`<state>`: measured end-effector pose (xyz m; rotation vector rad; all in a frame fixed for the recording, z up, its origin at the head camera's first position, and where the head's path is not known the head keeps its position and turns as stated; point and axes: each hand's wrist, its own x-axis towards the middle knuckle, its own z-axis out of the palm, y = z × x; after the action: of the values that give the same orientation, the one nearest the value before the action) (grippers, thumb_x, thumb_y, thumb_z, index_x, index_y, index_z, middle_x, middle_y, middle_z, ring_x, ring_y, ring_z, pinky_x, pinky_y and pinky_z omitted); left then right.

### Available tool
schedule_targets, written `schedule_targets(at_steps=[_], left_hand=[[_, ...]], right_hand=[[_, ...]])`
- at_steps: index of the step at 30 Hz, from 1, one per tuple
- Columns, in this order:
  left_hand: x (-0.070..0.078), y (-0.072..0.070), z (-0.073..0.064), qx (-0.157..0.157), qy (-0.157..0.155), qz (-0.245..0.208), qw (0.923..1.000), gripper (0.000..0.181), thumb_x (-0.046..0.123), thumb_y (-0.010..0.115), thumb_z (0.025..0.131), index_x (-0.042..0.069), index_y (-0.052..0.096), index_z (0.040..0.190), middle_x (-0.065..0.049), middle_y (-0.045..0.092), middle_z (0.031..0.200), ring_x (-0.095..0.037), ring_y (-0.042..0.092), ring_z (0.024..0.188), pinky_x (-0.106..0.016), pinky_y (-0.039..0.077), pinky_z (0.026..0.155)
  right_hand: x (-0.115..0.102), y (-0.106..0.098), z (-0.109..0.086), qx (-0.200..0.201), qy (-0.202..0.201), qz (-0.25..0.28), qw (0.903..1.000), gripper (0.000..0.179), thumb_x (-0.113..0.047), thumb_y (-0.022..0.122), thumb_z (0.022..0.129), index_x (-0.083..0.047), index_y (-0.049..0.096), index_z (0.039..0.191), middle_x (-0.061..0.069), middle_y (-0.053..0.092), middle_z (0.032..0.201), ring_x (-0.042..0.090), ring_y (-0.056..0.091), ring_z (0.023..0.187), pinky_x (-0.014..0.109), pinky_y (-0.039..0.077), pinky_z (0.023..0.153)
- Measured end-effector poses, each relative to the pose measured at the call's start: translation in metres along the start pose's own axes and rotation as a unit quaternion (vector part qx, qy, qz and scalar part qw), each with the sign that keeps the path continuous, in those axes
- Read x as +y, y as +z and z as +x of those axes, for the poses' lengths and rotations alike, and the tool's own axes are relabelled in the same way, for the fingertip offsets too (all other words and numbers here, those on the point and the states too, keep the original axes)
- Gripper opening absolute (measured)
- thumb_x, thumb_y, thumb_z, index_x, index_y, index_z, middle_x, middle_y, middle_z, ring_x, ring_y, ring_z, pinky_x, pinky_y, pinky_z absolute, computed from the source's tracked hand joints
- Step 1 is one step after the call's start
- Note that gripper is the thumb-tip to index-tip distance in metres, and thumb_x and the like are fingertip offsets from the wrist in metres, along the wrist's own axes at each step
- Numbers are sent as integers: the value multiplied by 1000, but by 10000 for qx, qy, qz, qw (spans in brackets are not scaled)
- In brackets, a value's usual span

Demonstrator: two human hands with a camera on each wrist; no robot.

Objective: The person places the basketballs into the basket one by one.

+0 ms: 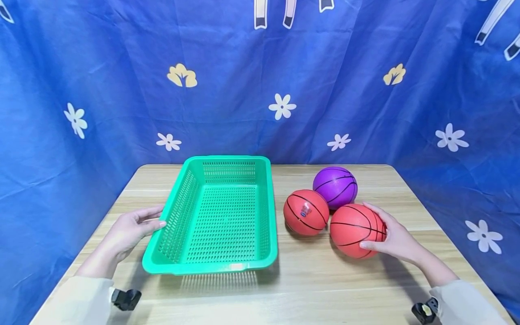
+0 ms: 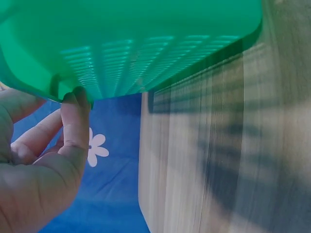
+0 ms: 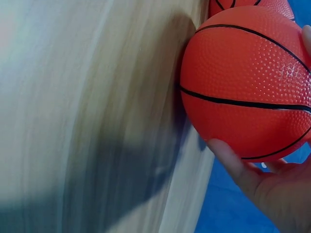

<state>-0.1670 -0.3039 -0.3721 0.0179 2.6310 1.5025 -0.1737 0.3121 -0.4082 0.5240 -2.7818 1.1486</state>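
Note:
A green plastic basket point(image 1: 271, 216) with perforated walls is at the left of the table. My left hand point(image 1: 132, 228) pinches its left rim, thumb over the edge and fingers beneath; the left wrist view shows the fingertips against the basket's underside point(image 2: 141, 58). To the right, my right hand point(image 1: 400, 237) grips a toy basketball point(image 1: 353, 230), red with black lines, its thumb on the near side. In the right wrist view the thumb presses low on this ball point(image 3: 238, 73). Beside it lie a smaller red ball point(image 1: 304, 216) and a purple ball point(image 1: 335, 185).
The wooden table point(image 1: 308, 289) has its far edge against a blue curtain point(image 1: 227, 104) printed with flowers, which also hangs on both sides. A shadow falls under the basket's near end. Black wrist devices point(image 1: 127, 299) sit at both sleeves.

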Motion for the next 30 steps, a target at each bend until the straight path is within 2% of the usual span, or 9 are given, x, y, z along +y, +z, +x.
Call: schedule_targets(at_steps=[5,9,13,21,24,30], left_hand=[[-1,0,-1,-8,-52,-161,9999,66,28,62,94,-6,34,144,-28,41,140,6,53,96,-16,47,85],[-2,1,-1,-6,-81,-285,9996,68,29,63,94,-5,33,145,-28,40,141,7,52,97,-15,47,85],[-2,2,-2,3,-44,-489,9988,68,27,63,94,-6,32,145,-30,39,141,8,52,97,-13,46,85],[-6,5,0,60,22,-724,9974,66,23,63,94,-7,33,144,-31,40,139,6,54,96,-13,46,84],[-7,6,0,27,46,-834,9965,66,22,63,94,-8,32,144,-32,39,139,5,55,97,-14,47,84],[-6,4,-1,23,-8,-789,9969,66,25,63,94,-5,32,145,-30,39,140,7,53,98,-13,45,85]], right_hand=[[5,-1,-2,21,39,32,10000,98,-25,88,68,-17,33,149,19,48,133,36,52,112,46,52,80],[7,-3,-6,-22,61,337,9994,97,-20,88,69,-18,33,149,16,44,137,11,50,110,33,55,74],[5,-6,-10,-17,61,666,9978,97,-14,87,70,-19,32,149,16,41,137,-5,46,106,29,57,69],[-7,-19,-10,89,-290,909,9954,97,-1,84,69,-17,32,149,-12,45,130,-1,51,106,31,58,66],[-13,-24,-7,83,-544,1084,9926,99,6,82,67,-13,31,149,-13,45,129,0,52,106,32,58,65],[-30,-31,4,-22,-1158,1521,9816,101,18,77,63,-5,28,149,-5,47,132,5,54,109,30,58,67]])
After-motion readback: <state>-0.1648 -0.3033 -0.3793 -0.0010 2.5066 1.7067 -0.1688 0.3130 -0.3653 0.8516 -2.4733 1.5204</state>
